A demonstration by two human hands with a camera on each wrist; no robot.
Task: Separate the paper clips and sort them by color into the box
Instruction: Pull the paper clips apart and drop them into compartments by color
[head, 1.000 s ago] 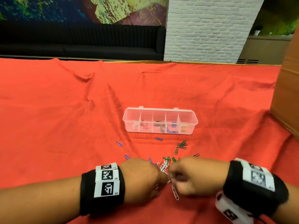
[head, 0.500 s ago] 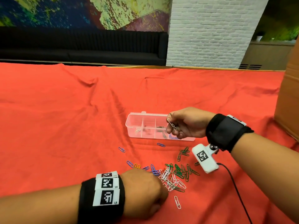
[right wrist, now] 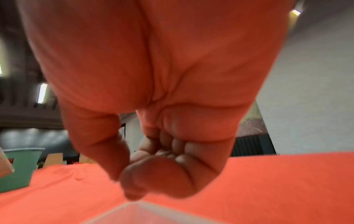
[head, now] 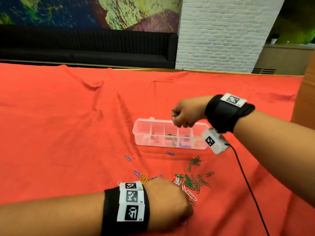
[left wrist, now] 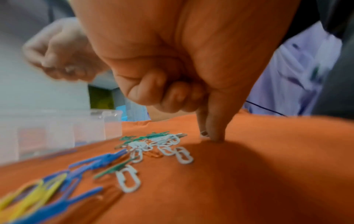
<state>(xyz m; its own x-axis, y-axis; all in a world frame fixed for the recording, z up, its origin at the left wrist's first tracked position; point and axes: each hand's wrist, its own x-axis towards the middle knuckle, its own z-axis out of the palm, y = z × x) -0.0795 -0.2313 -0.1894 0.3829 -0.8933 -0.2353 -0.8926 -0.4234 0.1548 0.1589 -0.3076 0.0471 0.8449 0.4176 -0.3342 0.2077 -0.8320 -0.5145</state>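
A: Step in hand, as we read it: depositing one clip. Our right hand (head: 185, 114) hangs over the clear box (head: 141, 132), above its middle-to-right compartments, fingers curled w/ thumb against them; whether a clip sits in the pinch we cannot tell, none shows.

B: And our left hand (head: 167, 200)?

A: At the near edge of the loose paper clips (head: 190, 182) on the red cloth (head: 68, 133). Most fingers curled into the palm, index finger (left wrist: 214, 131) straight, tip pressed to the cloth beside a white clip (left wrist: 204, 133).

B: Next move?

A: Probably pick one clip from the tangle w/o dragging its neighbours, then match its colour to a compartment; box holds few, most remain outside.
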